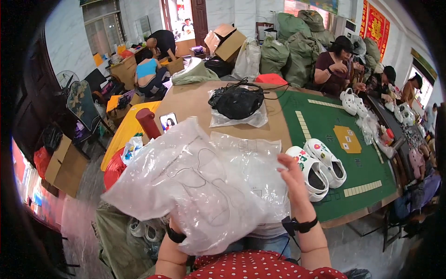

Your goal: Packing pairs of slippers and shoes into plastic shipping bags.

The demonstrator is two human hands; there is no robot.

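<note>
A large clear plastic bag (200,190) with a printed outline spreads in front of me. It covers my left hand; only the left wrist (175,234) with a dark band shows below it, so the fingers are hidden. More clear bags (260,158) lie flat beneath and beside it on the table. My right hand (292,174) is raised over their right edge, fingers apart and curved, holding nothing. Just right of that hand stands a pair of white clogs (318,167) with colourful charms. A dark band circles my right wrist.
Around me are a black cable bundle (237,102), a maroon cup (147,122), a phone (168,122), a red bag (116,169) and a green mat (320,118). White clogs (353,102) stand at the far right. Other people work nearby; green sacks (297,56) are piled behind.
</note>
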